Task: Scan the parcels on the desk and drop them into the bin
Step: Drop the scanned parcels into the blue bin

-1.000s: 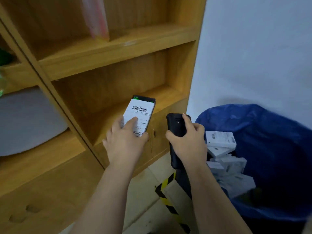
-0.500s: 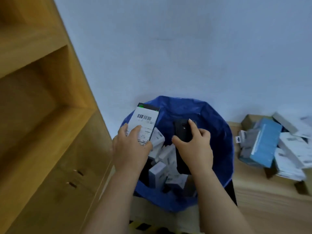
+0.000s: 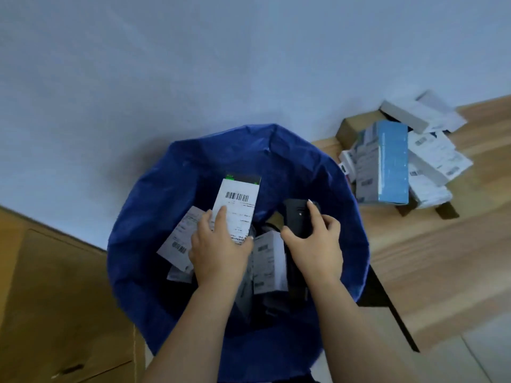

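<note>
Over the blue-lined bin: barcode-labelled parcel, print too blurred to read, gripped by left hand; black handheld scanner clasped in right hand. More labelled parcels heaped at desk's far edge.

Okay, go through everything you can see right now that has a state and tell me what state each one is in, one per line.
left hand: grips the labelled parcel, over the bin
labelled parcel: held, barcode label facing up, not yet dropped
right hand: grips the black scanner
black scanner: held above the bin
bin: open, lined with a blue bag, partly filled with parcels
parcels in the bin: lying jumbled
parcels on the desk: piled loosely, still waiting
</note>
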